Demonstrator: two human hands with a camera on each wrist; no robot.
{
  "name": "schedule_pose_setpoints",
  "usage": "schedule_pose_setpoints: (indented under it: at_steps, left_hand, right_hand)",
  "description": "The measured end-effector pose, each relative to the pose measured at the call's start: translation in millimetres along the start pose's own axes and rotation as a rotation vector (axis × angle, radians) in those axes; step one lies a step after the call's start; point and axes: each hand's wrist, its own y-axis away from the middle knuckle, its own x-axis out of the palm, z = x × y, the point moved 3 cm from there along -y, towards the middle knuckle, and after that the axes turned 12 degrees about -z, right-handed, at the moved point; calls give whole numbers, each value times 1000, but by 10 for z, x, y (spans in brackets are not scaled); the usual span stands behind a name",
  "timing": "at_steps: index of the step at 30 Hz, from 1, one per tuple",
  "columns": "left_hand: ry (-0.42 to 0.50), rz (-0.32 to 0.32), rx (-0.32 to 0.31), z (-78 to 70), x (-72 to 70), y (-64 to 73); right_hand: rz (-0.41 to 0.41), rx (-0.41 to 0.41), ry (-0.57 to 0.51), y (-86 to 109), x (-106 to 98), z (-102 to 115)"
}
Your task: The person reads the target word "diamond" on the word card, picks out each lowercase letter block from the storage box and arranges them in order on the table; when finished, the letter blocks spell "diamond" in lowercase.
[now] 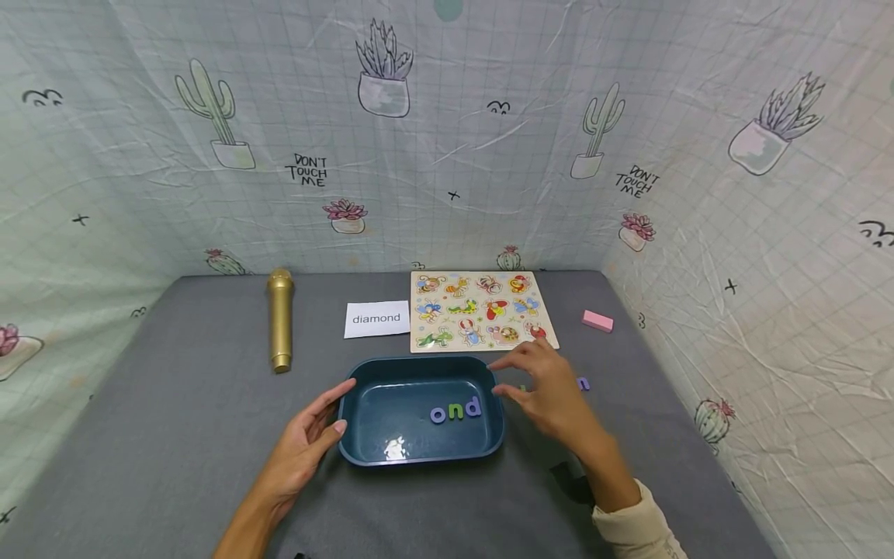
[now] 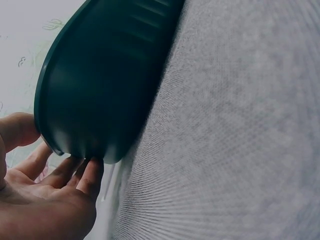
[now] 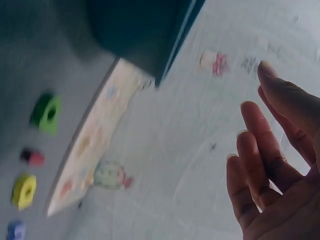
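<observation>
A dark blue tray [image 1: 419,460] lies on the grey table, with a purple letter o [image 1: 438,415], a green letter n [image 1: 455,411] and a purple letter d [image 1: 473,407] on its floor at the right. My left hand [image 1: 302,450] holds the tray's left end, thumb at the rim and fingers against the outer wall [image 2: 75,100]. Beside the right rim, my right hand [image 1: 555,392] has thumb and forefinger spread with nothing between them. Partly behind it lies a purple letter [image 1: 583,383]. The right wrist view shows green [image 3: 47,114], red [image 3: 33,157] and yellow [image 3: 24,191] pieces on the table.
Behind the tray lie a white card [image 1: 377,319] reading "diamond" and a wooden insect puzzle board [image 1: 475,310]. A gold microphone [image 1: 281,322] is at the left, a pink block [image 1: 597,321] at the right. A printed cloth [image 1: 447,155] hangs around the table.
</observation>
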Motion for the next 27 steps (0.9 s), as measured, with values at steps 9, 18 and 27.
schedule_pose_setpoints:
  at_steps: [9,18,27]
  left_hand:
    - [-6,-1,-1,-4,0,-4]
    - [-4,-2,0,17,0,-3]
    - [-4,-5,3,33,-2,-4]
  right_hand:
    - [117,11,-75,67,396,243]
    - [228,41,-103,83,759,320]
    - [293,64,-90,137,998,280]
